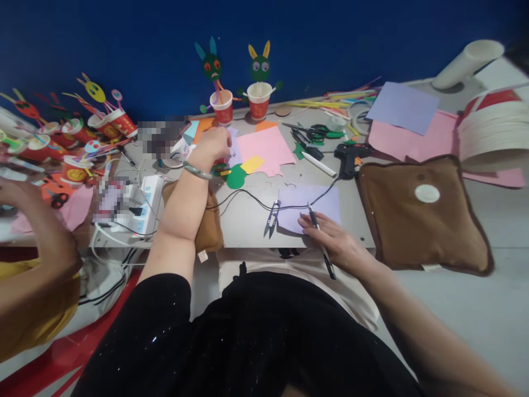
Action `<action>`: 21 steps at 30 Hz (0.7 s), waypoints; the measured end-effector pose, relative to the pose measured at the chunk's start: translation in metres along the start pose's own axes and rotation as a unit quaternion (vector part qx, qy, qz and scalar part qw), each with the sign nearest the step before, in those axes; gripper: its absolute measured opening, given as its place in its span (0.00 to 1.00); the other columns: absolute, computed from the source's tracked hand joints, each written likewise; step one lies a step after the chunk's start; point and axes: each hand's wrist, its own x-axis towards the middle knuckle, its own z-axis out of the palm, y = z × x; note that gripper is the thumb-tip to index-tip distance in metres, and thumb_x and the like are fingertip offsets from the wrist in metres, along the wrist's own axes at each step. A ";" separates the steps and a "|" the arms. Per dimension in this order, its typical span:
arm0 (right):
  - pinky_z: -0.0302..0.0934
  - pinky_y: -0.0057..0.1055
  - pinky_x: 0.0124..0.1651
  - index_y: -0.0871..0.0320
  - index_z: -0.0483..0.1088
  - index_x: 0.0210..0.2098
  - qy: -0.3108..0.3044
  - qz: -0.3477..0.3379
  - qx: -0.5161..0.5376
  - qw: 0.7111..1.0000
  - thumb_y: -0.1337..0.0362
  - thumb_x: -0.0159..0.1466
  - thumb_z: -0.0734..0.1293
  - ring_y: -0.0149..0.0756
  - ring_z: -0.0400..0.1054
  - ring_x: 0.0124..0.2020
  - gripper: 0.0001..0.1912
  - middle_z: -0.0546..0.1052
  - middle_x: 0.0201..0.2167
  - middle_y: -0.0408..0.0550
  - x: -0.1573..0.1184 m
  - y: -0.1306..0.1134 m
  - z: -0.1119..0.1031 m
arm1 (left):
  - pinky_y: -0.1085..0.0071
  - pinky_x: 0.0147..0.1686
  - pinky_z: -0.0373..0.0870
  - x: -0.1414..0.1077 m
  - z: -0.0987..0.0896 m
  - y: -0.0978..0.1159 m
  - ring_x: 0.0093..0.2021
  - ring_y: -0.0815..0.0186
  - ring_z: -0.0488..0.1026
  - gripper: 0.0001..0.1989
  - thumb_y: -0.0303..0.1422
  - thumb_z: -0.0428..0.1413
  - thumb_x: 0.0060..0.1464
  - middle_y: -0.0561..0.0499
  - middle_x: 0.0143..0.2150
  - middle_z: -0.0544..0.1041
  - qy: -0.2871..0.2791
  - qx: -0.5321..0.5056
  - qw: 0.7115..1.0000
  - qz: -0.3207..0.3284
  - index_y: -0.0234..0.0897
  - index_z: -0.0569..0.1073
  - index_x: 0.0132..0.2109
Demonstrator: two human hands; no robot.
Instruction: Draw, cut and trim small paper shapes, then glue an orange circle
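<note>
My right hand [336, 240] holds a black pen [328, 260], its tip over a light purple sheet [291, 193] at the table's front edge. Thread snips [271, 218] lie at that sheet's left side. Stretched forward, my left hand [211, 143] has its fingers curled down beside a small purple paper piece [235, 146] with dark marks. What those fingers hold, if anything, is hidden. Close to it are a green paper circle [236, 176], a yellow strip [252, 164] and a cut pink sheet [266, 146].
Two paper cups with green-faced figures, one cup [223, 113] left of the other cup [258, 105], stand at the back. A black glue gun [349, 158] trails its cord across the table. Brown cushions, including a large cushion [430, 220], flank my place. Another person's arm [45, 237] is at left.
</note>
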 end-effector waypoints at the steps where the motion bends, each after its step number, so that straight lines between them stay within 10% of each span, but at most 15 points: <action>1: 0.67 0.62 0.73 0.46 0.67 0.71 0.001 0.000 0.001 1.000 0.77 0.72 0.63 0.53 0.73 0.68 0.32 0.80 0.65 0.54 0.001 -0.001 -0.001 | 0.64 0.59 0.72 -0.001 0.000 0.001 0.58 0.57 0.78 0.21 0.22 0.62 0.52 0.43 0.55 0.84 -0.024 0.013 1.000 0.001 0.34 0.82 0.54; 13: 0.77 0.57 0.62 0.53 0.74 0.54 0.016 -0.013 -0.061 0.998 0.74 0.71 0.69 0.56 0.79 0.61 0.15 0.84 0.58 0.56 0.009 -0.008 -0.011 | 0.50 0.64 0.73 0.009 0.010 0.002 0.60 0.47 0.79 0.15 0.17 0.63 0.46 0.37 0.51 0.84 -0.055 -0.016 0.998 -0.005 0.30 0.82 0.43; 21: 0.80 0.54 0.56 0.52 0.75 0.49 0.022 0.008 -0.074 0.997 0.68 0.71 0.72 0.53 0.82 0.56 0.09 0.86 0.53 0.55 0.007 -0.010 -0.018 | 0.67 0.47 0.79 -0.004 0.024 0.048 0.42 0.68 0.81 0.10 0.23 0.62 0.53 0.45 0.45 0.84 0.009 -0.357 0.907 0.223 0.32 0.78 0.44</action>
